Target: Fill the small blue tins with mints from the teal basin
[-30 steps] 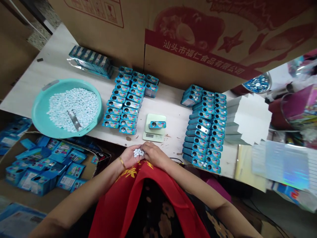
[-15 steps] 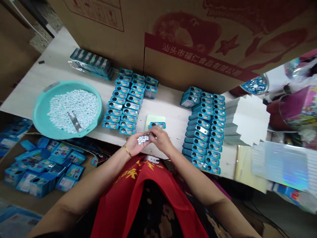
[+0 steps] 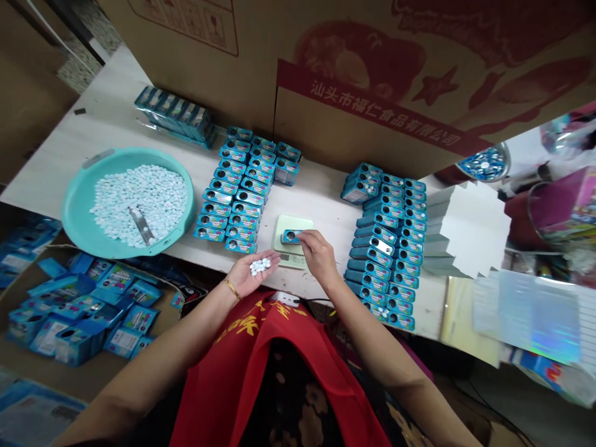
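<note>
My left hand [image 3: 254, 272] lies palm up, cupping a small heap of white candy tablets [image 3: 260, 267]. My right hand [image 3: 318, 253] has its fingertips pinched together over the right end of a blue candy tin [image 3: 289, 236]; what is between them, if anything, is hidden. This tin has a dark round opening and stands on a pale green weighing scale [image 3: 295, 223]. To the left, a turquoise basin [image 3: 74, 214] holds many white tablets with a metal scoop [image 3: 140, 225] lying on them.
Rows of blue tins stand left [image 3: 237, 205] and right [image 3: 388, 254] of the scale. A large cardboard box [image 3: 261, 74] backs the table. Blue tins fill an open carton [image 3: 167, 323] below left. White folded card [image 3: 475, 230] stands at right.
My right hand has moved right and up from my left palm to the tin on the scale. My left hand has drawn slightly left and down, still bearing tablets.
</note>
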The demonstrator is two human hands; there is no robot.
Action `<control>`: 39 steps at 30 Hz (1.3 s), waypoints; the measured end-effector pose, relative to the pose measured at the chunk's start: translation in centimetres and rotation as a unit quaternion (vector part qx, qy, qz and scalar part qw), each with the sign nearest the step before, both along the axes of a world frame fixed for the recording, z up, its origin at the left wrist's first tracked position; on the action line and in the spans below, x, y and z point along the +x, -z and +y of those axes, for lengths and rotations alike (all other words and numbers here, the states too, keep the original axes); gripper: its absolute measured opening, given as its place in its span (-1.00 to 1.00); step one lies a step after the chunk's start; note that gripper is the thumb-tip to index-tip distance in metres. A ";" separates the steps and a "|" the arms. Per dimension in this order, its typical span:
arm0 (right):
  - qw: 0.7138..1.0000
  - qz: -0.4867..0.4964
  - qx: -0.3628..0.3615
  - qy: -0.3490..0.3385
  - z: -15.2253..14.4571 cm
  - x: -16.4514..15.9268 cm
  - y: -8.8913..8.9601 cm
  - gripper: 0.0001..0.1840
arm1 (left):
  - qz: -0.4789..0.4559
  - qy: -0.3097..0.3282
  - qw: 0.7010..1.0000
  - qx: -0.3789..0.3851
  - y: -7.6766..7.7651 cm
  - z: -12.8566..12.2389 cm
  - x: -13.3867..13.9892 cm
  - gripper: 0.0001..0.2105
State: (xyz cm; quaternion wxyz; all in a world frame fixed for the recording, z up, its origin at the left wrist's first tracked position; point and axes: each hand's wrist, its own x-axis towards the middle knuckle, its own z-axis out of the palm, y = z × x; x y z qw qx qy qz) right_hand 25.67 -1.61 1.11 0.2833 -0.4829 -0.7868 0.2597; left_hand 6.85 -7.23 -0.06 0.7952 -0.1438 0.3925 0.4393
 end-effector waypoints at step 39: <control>0.968 -0.240 -0.044 -0.060 4.2 0.9 0.0 -0.62 | 0.003 0.028 0.998 -0.064 -0.5 -3.5 -1.7 -0.83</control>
